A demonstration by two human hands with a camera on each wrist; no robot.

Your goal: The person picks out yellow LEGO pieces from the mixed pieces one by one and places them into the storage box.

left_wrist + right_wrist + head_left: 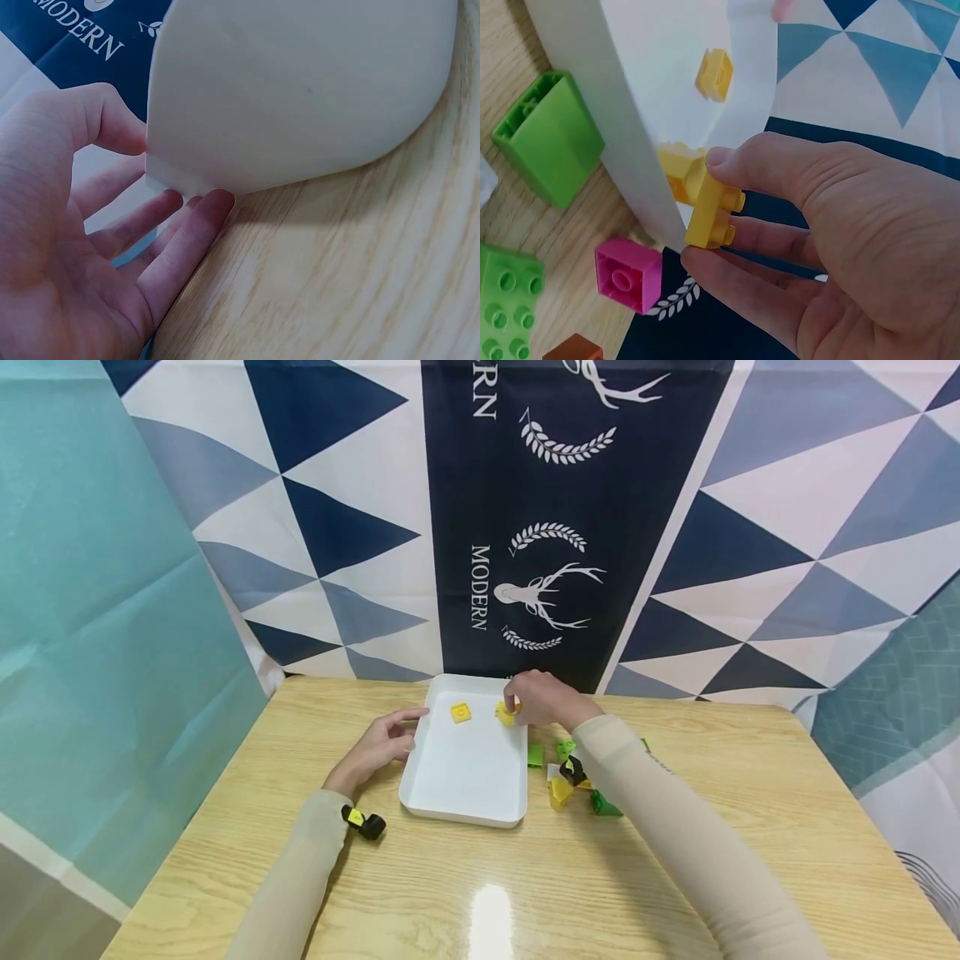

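While the right hand (547,697) pinches a yellow brick (707,214) over the white tray (468,777) near its far right corner, the half-open left hand (377,743) touches its side. It seems wise to steady the tray and let go softly.

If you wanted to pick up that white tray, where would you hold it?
Probably the white tray is best gripped by its left wall, coming from the person's left: the raised rim offers an edge to pinch, while a green block sits beside the right wall.
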